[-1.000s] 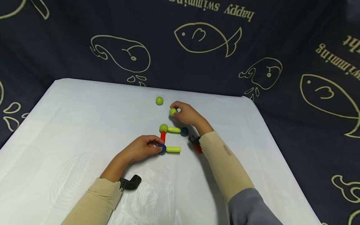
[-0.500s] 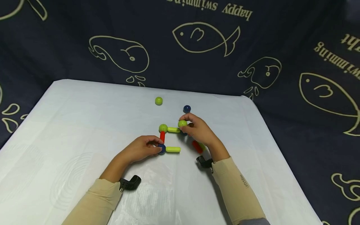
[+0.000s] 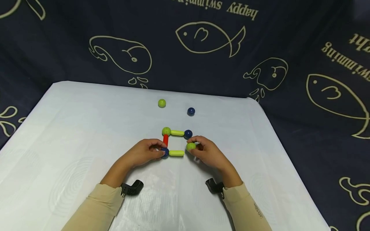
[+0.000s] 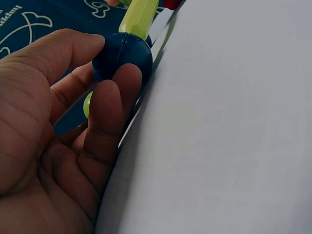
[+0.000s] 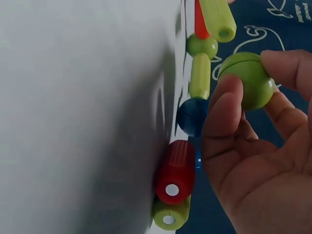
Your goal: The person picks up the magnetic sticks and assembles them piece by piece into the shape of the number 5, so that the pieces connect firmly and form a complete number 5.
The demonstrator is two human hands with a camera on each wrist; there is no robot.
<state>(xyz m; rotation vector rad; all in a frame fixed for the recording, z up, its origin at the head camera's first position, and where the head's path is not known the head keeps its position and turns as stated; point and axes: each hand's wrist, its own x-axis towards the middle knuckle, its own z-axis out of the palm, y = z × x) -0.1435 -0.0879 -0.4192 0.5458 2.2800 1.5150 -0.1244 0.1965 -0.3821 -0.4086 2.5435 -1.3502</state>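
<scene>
My left hand (image 3: 147,153) pinches a dark blue ball (image 3: 165,153) at the near left corner of a three-sided frame. From that ball a yellow-green stick (image 3: 176,153) points right, and a red stick (image 3: 165,140) runs back to a green ball (image 3: 166,131). Another yellow-green stick (image 3: 177,132) links the green ball to a second blue ball (image 3: 188,133). Between thumb and fingers, my right hand (image 3: 210,154) holds a separate green ball (image 3: 190,146), just right of the near stick's free end. The right wrist view shows a small gap there.
A loose green ball (image 3: 162,103) and a loose blue ball (image 3: 191,111) lie farther back on the white table (image 3: 95,112). In the right wrist view, a red stick (image 5: 176,170) and a yellow-green stick (image 5: 169,214) lie side by side; my right hand hides them in the head view.
My right hand has carried the green ball from the back of the table toward me, past the far blue ball, to the near stick's end. The left hand stays on its blue ball.
</scene>
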